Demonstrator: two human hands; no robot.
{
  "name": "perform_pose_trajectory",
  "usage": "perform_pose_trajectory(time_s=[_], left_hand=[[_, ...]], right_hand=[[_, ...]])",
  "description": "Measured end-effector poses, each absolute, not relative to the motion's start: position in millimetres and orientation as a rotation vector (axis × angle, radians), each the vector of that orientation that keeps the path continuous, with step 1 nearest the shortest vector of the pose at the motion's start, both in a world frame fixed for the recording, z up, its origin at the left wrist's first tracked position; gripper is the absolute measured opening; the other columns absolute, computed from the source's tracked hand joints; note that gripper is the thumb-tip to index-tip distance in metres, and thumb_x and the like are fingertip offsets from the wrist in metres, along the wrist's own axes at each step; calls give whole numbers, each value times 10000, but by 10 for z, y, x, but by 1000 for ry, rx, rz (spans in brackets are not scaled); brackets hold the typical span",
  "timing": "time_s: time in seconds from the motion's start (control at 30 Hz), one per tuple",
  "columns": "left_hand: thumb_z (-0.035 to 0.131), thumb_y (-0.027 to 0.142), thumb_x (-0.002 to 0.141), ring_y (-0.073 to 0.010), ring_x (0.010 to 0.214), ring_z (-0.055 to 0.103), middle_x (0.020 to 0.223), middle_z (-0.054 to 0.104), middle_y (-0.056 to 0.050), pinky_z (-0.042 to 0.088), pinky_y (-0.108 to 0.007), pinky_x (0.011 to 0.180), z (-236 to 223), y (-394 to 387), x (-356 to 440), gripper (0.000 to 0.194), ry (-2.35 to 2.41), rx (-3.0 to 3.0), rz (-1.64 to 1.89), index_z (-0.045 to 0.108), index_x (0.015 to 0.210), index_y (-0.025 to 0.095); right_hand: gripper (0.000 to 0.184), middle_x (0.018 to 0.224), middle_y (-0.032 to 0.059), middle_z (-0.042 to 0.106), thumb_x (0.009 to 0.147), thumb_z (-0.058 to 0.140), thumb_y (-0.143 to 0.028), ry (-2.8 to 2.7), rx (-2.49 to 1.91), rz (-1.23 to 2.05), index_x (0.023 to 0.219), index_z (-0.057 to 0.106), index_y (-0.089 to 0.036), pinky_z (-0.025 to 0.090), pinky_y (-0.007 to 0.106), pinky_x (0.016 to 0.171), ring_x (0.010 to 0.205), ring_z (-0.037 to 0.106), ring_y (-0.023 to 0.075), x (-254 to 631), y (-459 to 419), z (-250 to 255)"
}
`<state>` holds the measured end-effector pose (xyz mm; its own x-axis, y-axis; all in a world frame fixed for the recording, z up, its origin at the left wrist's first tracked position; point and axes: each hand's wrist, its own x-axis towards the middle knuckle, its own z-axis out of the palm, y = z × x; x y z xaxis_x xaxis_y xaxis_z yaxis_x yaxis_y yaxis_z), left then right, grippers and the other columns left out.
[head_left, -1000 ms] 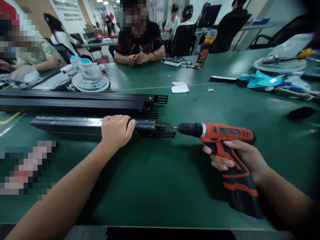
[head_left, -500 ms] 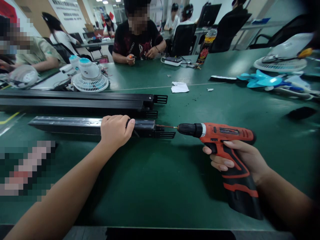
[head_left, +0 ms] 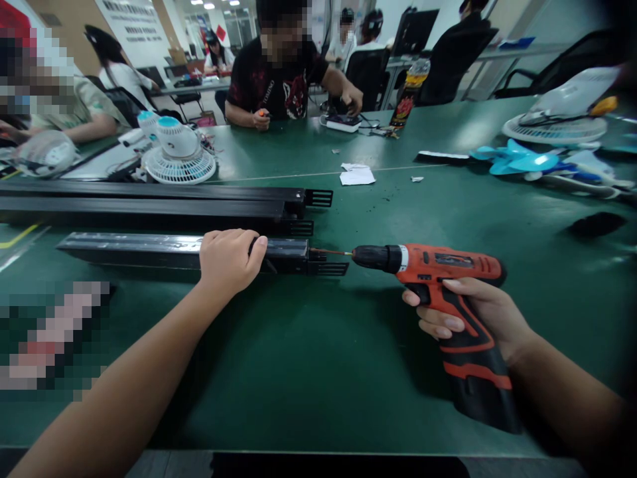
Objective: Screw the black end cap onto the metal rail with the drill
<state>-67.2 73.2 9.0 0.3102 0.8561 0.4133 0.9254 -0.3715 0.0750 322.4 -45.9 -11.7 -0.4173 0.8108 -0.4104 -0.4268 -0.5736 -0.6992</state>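
My left hand [head_left: 231, 262] is wrapped over a black metal profile [head_left: 139, 249] that lies on the green table [head_left: 308, 372]. A slotted black tab [head_left: 328, 268] sticks out from the profile's right end. My right hand [head_left: 478, 312] grips an orange and black cordless drill [head_left: 448, 262], with a finger at the trigger. From the drill's chuck a long thin bit [head_left: 333, 252] points left and reaches the profile's end. Where its tip sits inside that end is hidden.
More black profiles [head_left: 199, 202] lie just behind. White fan parts [head_left: 180, 162] stand back left, and blue fan blades [head_left: 522, 159] lie at right. Paper scraps [head_left: 357, 175] and a drink bottle [head_left: 411, 93] are farther back. A person in a black shirt [head_left: 279, 79] sits opposite.
The drill and my right hand have shifted very slightly left. My left hand stays on the profile. The person opposite has stretched an arm toward the white box on the table.
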Motion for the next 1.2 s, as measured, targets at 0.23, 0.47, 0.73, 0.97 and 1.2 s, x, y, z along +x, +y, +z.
perform_pose_trajectory(time_s=[0.23, 0.47, 0.73, 0.97, 1.2], left_hand=[[284, 519, 1074, -357, 974, 766, 1003, 844, -136, 477, -539, 933, 101, 732, -667, 641, -1667, -2410, -583, 836, 1029, 196], [312, 493, 1089, -348, 1024, 764, 1024, 841, -133, 348, -626, 1159, 105, 721, -654, 589, -1692, -2389, -568, 818, 1005, 203], [328, 503, 1096, -319, 982, 763, 995, 846, -108, 400, -582, 1126, 91, 725, -657, 563, -1674, -2373, -581, 806, 960, 238], [317, 505, 1089, -321, 937, 764, 984, 846, -118, 434, -564, 1075, 106, 727, -654, 592, -1676, -2384, -576, 817, 949, 223], [299, 498, 1098, -323, 925, 760, 981, 843, -125, 448, -559, 1042, 109, 723, -654, 611, -1673, -2387, -561, 818, 947, 214]], right_hand=[[305, 511, -20, 502, 832, 770, -436, -655, -970, 2026, 942, 821, -156, 499, 293, 515, 494, 342, 154, 3211, -459, -125], [317, 516, -20, 495, 839, 773, -449, -647, -966, 2058, 951, 809, -154, 496, 289, 519, 511, 366, 158, 3225, -459, -112], [259, 538, -24, 502, 868, 746, -435, -665, -958, 2026, 963, 751, -194, 512, 290, 531, 509, 396, 159, 3244, -453, -137], [318, 540, -16, 516, 849, 790, -451, -650, -955, 2041, 950, 796, -150, 515, 267, 535, 510, 387, 140, 3211, -462, -120], [277, 554, -18, 531, 840, 792, -432, -647, -956, 2016, 947, 815, -178, 505, 291, 510, 500, 359, 149, 3199, -465, -102]])
